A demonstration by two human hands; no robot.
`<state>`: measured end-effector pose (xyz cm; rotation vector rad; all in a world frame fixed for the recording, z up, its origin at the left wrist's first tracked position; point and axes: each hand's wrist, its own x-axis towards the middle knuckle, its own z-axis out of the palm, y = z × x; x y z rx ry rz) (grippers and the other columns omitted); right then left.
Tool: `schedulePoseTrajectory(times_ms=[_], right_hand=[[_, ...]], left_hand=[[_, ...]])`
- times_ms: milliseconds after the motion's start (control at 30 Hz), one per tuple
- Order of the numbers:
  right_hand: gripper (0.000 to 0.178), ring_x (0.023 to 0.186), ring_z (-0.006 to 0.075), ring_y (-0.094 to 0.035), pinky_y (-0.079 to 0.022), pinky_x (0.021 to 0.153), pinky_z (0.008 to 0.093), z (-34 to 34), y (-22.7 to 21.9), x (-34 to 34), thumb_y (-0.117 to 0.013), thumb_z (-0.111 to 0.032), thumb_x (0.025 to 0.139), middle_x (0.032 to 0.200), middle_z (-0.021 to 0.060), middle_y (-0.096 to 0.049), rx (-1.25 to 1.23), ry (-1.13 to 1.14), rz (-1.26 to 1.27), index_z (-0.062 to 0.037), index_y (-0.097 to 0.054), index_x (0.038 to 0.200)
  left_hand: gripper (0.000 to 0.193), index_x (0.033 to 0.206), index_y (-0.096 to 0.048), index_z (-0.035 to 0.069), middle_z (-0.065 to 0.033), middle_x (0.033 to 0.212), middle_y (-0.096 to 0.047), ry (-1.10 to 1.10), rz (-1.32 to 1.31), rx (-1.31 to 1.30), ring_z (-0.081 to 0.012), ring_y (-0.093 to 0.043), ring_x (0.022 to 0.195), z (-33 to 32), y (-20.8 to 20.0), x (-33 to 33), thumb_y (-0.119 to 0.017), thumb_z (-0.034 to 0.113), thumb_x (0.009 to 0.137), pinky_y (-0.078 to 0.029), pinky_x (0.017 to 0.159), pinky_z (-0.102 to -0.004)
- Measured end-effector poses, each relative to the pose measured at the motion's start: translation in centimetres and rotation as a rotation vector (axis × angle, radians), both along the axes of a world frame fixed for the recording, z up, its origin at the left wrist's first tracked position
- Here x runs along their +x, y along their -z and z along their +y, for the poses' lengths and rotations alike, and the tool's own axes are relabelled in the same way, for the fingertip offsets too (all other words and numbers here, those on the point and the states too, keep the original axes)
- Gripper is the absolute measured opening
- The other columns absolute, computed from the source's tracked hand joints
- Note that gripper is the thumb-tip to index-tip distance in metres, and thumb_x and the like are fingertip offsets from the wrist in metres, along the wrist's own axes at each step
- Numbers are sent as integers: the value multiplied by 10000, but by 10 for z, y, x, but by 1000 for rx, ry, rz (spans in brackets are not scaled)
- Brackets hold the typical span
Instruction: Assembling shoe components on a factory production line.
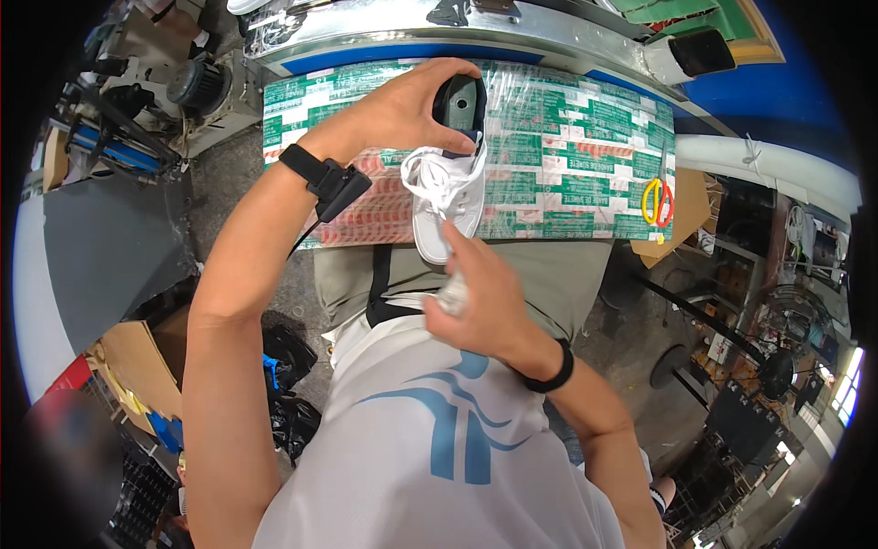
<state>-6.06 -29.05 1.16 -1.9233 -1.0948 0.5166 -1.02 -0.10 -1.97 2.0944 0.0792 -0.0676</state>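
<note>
A white lace-up sneaker (465, 203) with a dark lining lies on the table, its toe toward me. My left hand (402, 112) is closed around the heel end, thumb and fingers at the two sides of the opening. White laces (433, 183) are gathered in a loose bunch over the tongue. My right hand (489, 297) is by the toe, its index finger stretched out to the shoe's front. The other fingers curl around a small whitish wad (453, 296), blurred, perhaps cloth or paper.
The table (567, 183) is covered with green, white and red printed tape. Scissors (657, 203) with yellow and red handles lie at its right end. A metal machine rail (549, 41) runs along the far side. A cardboard piece (681, 220) sits by the right edge.
</note>
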Motion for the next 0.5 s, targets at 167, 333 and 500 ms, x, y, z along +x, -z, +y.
schedulePoseTrajectory(times_ms=[167,333,500], right_hand=[[976,858,345,-686,-572,759,452,-14,9,18,-884,-235,751,996,157,-671,-39,-55,9,58,-525,1610],[958,885,366,-697,-569,771,468,25,38,32,-917,-278,749,1033,173,-690,-77,-15,-322,52,-549,1570],[951,881,364,-697,-567,752,468,37,39,14,-920,-295,756,1034,174,-692,23,21,-228,67,-552,1555]], left_hand=[[942,1616,-537,104,-128,1598,-584,-1,-26,-24,-310,-518,1532,-5,0,-1,-1020,176,810,-434,1288,-437],[960,1632,-522,106,-138,1636,-552,13,-52,8,-321,-487,1568,-6,2,-1,-1017,219,817,-393,1321,-453],[961,1636,-520,94,-140,1630,-556,4,-27,23,-317,-483,1572,-8,0,1,-1014,212,820,-388,1323,-444]])
